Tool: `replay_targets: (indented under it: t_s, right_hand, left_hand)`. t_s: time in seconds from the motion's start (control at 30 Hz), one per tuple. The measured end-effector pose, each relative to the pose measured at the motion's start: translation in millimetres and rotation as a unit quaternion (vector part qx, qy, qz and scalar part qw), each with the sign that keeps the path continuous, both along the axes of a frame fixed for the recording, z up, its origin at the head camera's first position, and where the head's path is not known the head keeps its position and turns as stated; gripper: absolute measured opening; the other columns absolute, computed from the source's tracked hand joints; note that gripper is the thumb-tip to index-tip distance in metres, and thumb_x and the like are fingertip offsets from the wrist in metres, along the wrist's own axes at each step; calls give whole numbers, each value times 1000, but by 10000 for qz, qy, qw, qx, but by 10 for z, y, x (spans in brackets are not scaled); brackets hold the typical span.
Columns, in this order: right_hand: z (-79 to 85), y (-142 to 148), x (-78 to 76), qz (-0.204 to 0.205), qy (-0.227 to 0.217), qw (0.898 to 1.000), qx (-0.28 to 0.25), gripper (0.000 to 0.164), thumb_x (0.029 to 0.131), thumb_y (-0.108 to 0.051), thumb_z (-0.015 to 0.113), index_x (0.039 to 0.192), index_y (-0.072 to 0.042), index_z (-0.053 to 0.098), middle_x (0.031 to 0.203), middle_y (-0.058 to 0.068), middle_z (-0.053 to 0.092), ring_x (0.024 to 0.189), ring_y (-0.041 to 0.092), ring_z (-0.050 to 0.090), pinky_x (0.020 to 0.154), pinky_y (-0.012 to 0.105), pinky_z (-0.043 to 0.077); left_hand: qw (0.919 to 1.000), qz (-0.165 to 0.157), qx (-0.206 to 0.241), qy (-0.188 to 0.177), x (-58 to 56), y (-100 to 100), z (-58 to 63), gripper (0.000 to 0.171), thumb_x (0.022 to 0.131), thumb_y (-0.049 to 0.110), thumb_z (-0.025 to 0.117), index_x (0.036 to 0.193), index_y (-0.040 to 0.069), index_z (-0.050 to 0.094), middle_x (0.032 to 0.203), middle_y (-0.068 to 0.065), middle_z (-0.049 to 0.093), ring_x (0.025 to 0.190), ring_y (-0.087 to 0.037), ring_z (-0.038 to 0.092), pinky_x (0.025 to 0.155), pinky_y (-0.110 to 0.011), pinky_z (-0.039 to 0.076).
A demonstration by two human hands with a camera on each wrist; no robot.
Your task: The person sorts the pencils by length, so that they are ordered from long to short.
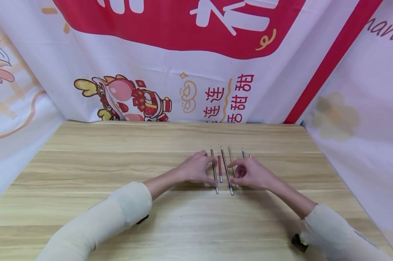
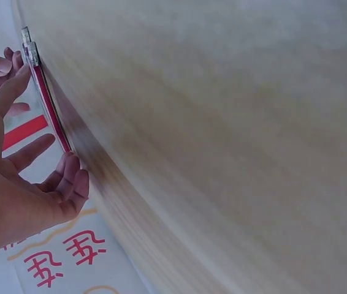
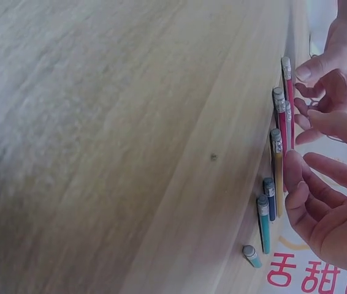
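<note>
Several pencils lie side by side on the wooden table. My left hand (image 1: pixel 196 168) is at the leftmost dark striped pencil (image 1: pixel 214 170), thumb by its eraser end and index finger farther up. To its right lie a short red pencil (image 1: pixel 220 168) and another dark striped pencil (image 1: pixel 226 170). My right hand (image 1: pixel 253 174) reaches over the yellow pencil (image 3: pixel 278 177), thumb and index finger apart beside the second striped one. Under and beyond that hand are a dark blue pencil (image 3: pixel 270 199), a teal pencil (image 3: pixel 264 226) and a short teal one (image 3: pixel 252 256), partly hidden in the head view.
The wooden table (image 1: pixel 183 224) reaches back to a printed cloth (image 1: pixel 170 65) hanging along its far edge. More cloth (image 1: pixel 362 119) hangs at the sides. Dark wrist gear (image 1: pixel 299 242) shows beneath the right sleeve.
</note>
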State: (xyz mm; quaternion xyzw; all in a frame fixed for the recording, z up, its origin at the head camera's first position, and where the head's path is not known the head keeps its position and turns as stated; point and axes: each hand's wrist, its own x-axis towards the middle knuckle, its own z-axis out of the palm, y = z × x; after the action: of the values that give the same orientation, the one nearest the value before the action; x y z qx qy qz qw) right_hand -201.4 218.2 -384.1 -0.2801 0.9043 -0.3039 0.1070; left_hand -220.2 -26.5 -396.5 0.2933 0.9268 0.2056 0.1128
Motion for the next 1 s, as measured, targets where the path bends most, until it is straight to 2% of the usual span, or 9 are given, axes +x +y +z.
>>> replay_targets:
  t_s: [0.2, 0.47, 0.7, 0.83, 1.0]
  right_hand:
    - [10, -40, -26, -60, -117, 9999, 12, 44, 87, -11, 84, 124, 6, 68, 80, -2, 67, 71, 11, 62, 65, 24, 57]
    - [48, -77, -78, -114, -2, 9999, 27, 41, 87, -9, 84, 122, 5, 69, 81, 0, 68, 72, 11, 64, 66, 23, 58]
    - [27, -112, -101, -249, -16, 9996, 154, 36, 88, -9, 82, 121, 3, 71, 82, 0, 69, 72, 11, 63, 64, 23, 57]
    - [13, -132, -125, -305, 30, 9991, 279, 33, 89, -10, 82, 119, 0, 73, 81, -1, 69, 73, 11, 63, 64, 24, 56]
    - [-7, -158, -151, -317, 28, 9989, 341, 30, 88, -10, 82, 115, -1, 74, 80, -2, 69, 72, 11, 63, 63, 25, 56]
  left_hand:
    - [10000, -21, -49, 22, -6, 15, 6, 75, 74, 51, 91, 135, 16, 66, 122, -9, 58, 110, -24, 55, 98, -41, 54]
    - [10000, -11, -37, -50, -46, -22, 20, 64, 78, 49, 89, 128, 14, 69, 124, -10, 59, 108, -24, 56, 93, -40, 56]
    - [9998, 11, 171, -51, -44, -71, 17, 38, 93, 26, 77, 124, 8, 70, 117, -10, 62, 102, -24, 57, 93, -41, 56]
    - [9995, 34, 309, -36, -52, -86, 9, 28, 93, 17, 73, 117, 3, 71, 113, -11, 62, 98, -23, 58, 91, -39, 57]
    - [9989, 203, 408, -66, -59, -102, -2, 13, 91, 8, 74, 102, 1, 70, 102, -9, 61, 89, -20, 56, 79, -32, 57]
